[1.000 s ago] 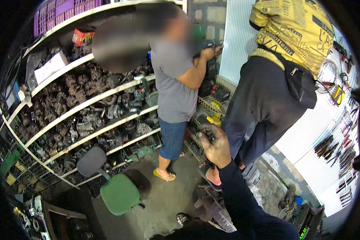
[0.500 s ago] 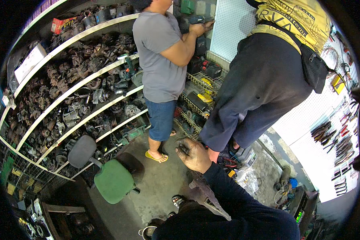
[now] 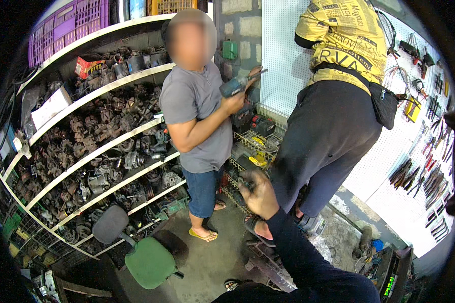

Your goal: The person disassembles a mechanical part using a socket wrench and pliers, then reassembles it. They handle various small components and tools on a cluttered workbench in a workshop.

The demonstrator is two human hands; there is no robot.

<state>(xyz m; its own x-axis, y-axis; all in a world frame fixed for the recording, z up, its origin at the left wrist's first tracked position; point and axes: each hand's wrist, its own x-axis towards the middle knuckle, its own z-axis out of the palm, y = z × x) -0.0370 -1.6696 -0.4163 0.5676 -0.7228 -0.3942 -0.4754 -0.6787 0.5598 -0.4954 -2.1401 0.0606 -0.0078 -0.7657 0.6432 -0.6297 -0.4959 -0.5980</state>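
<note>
My right hand (image 3: 261,196) is raised in front of me at the middle of the view, with its dark-sleeved forearm running up from the lower right. Its fingers are curled in, and something small and dark shows at the fingertips; its kind cannot be made out. The hand appears beside the trouser leg of a person in a yellow shirt (image 3: 346,50), without clear contact. My left hand is out of view. A person in a grey shirt (image 3: 196,96) stands facing me and holds a teal cordless drill (image 3: 233,87).
Shelves of greasy metal parts (image 3: 81,134) fill the left side. A green-seated chair (image 3: 149,266) stands before them. Wire baskets (image 3: 258,139) hold tools behind the people. White pegboard (image 3: 384,177) with hung tools lines the right. A metal frame (image 3: 270,267) lies near my feet.
My view has tilted up. The grey-shirted person has turned toward me, the drill now in plain sight. My right hand stays raised with curled fingers. The yellow-shirted person's sandalled foot now shows.
</note>
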